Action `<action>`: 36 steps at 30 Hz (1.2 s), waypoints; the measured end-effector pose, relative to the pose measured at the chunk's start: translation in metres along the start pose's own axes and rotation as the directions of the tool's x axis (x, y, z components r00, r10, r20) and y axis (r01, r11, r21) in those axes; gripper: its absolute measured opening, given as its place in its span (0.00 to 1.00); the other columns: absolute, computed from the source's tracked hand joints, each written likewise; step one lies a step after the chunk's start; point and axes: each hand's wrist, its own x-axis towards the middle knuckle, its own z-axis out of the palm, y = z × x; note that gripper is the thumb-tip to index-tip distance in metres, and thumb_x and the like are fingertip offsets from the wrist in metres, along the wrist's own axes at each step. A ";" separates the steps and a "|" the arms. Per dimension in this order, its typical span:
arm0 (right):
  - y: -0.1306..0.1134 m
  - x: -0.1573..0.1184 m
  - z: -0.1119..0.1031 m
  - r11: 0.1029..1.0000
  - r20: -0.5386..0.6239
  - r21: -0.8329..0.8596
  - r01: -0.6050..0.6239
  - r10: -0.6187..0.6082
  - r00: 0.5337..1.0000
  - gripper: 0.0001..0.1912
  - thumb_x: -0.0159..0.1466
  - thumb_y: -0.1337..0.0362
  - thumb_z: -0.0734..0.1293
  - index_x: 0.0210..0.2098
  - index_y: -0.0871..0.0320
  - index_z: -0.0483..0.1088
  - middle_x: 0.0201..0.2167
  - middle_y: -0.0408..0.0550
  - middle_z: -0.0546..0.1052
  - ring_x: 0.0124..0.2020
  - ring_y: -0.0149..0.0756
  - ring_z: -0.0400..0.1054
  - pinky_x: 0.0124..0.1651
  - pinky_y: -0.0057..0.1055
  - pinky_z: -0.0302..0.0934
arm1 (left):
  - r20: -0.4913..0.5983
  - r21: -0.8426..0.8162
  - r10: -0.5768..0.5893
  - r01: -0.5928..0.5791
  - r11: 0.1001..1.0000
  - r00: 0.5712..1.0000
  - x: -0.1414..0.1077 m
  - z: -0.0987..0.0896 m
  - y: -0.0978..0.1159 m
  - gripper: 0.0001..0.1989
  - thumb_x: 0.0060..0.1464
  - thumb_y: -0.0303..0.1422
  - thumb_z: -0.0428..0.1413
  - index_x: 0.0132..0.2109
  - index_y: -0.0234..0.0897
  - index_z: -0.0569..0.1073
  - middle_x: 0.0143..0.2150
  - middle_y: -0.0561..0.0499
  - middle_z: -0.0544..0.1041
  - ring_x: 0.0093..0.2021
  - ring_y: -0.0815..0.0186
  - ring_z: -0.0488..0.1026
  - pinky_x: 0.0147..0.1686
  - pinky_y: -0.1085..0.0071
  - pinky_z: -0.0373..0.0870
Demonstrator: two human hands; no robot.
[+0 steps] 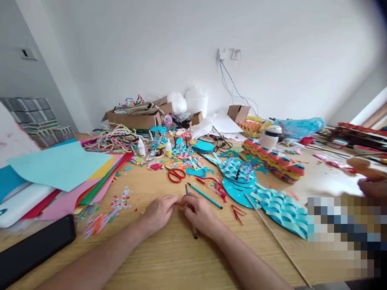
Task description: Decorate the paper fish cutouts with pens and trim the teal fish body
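My left hand (160, 213) is closed, its fingertips pinched at a small orange piece (180, 203), apparently paper and mostly hidden by the fingers. My right hand (201, 214) meets it from the other side, closed around a dark felt-tip pen (195, 233) that slants through the fingers. A blue felt-tip pen (205, 196) lies just beyond my right hand. Red-handled scissors (176, 175) rest farther back on the wooden table (169, 257). To the right of my hands are red folded strips (237, 213) and a red pen (205, 186).
Coloured paper sheets (60, 161) and a black phone-like slab (39, 251) lie left. Blue paper fish shapes (281, 209), a thin stick (278, 240) and stacked egg cartons (272, 161) are right. Glue bottles (141, 148) stand behind paper scraps. Another person's hand (373, 187) shows far right.
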 end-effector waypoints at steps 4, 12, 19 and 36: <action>0.010 0.001 0.006 0.999 -0.043 -0.031 0.013 -0.014 0.999 0.22 0.52 0.81 0.57 0.39 0.59 0.72 0.38 0.50 0.75 0.41 0.34 0.69 0.45 0.28 0.61 | 0.004 0.017 0.031 -0.031 0.999 1.000 0.001 -0.001 -0.003 0.12 0.51 0.19 0.45 0.34 0.36 0.71 0.32 0.50 0.74 0.36 0.65 0.71 0.37 0.71 0.65; 0.014 -0.001 0.005 0.981 -0.062 -0.187 -0.048 0.037 0.997 0.25 0.54 0.79 0.58 0.50 0.59 0.65 0.47 0.53 0.73 0.48 0.36 0.66 0.50 0.30 0.59 | -0.006 0.013 0.087 -0.087 0.996 0.996 0.000 -0.003 -0.005 0.12 0.53 0.20 0.44 0.33 0.36 0.70 0.31 0.51 0.74 0.33 0.66 0.71 0.34 0.72 0.65; 0.010 -0.002 0.000 0.947 -0.035 -0.298 -0.117 0.112 0.993 0.16 0.57 0.73 0.60 0.44 0.57 0.68 0.42 0.50 0.74 0.44 0.36 0.67 0.44 0.27 0.58 | -0.024 0.002 0.145 -0.145 0.989 0.989 -0.001 -0.003 -0.011 0.12 0.53 0.21 0.43 0.33 0.36 0.70 0.30 0.51 0.73 0.32 0.66 0.70 0.33 0.72 0.64; -0.012 -0.009 -0.025 0.920 -0.050 -0.299 -0.254 0.250 0.967 0.12 0.59 0.71 0.61 0.42 0.57 0.69 0.43 0.50 0.74 0.41 0.34 0.68 0.39 0.26 0.57 | -0.044 -0.017 0.180 -0.181 0.983 0.983 -0.004 -0.006 -0.006 0.12 0.55 0.25 0.42 0.32 0.38 0.70 0.29 0.51 0.74 0.30 0.66 0.71 0.31 0.73 0.67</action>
